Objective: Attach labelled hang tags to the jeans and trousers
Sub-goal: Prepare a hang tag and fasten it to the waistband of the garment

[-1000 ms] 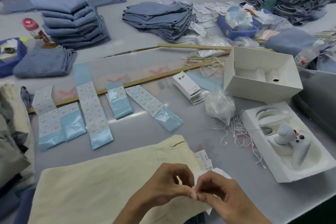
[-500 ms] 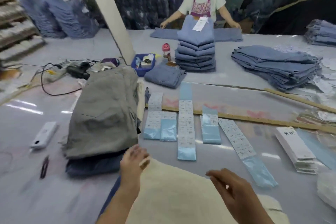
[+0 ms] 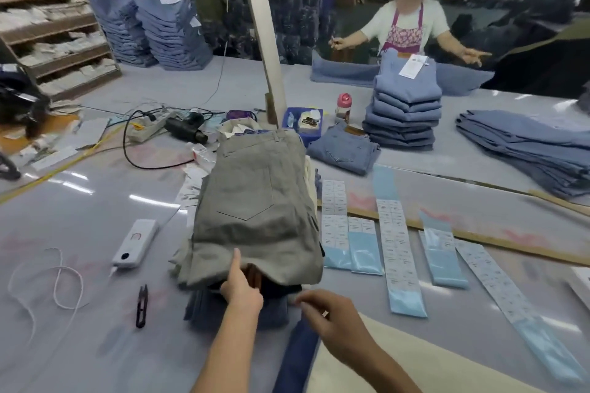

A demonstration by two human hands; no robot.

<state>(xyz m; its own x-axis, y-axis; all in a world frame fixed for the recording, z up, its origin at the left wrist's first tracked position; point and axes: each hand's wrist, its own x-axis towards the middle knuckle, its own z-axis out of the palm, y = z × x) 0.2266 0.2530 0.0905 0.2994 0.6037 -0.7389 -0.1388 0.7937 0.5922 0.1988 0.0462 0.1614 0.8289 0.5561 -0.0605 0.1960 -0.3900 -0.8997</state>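
Note:
A pile of folded trousers stands in front of me, topped by grey trousers [image 3: 255,210] over darker pairs. My left hand [image 3: 241,289] grips the near edge of the grey trousers, thumb on top and fingers underneath. My right hand [image 3: 332,313] hovers just right of the pile with loosely bent fingers and nothing visible in them. Cream trousers [image 3: 415,367] lie at the bottom right, beside a dark blue jeans leg [image 3: 297,360]. Several strips of printed labels on blue backing [image 3: 399,252] lie to the right of the pile.
Black thread snips [image 3: 141,306], a white device [image 3: 135,242] and a loose white cord [image 3: 60,287] lie on the left. A long wooden ruler [image 3: 479,238] crosses behind the labels. A person stands behind a stack of blue jeans [image 3: 404,112]. Cables and a power strip [image 3: 150,128] sit farther back.
My view swung left from the cream trousers to the pile. My hands parted; the left one reached forward and took the grey trousers' edge, and the right followed toward the pile.

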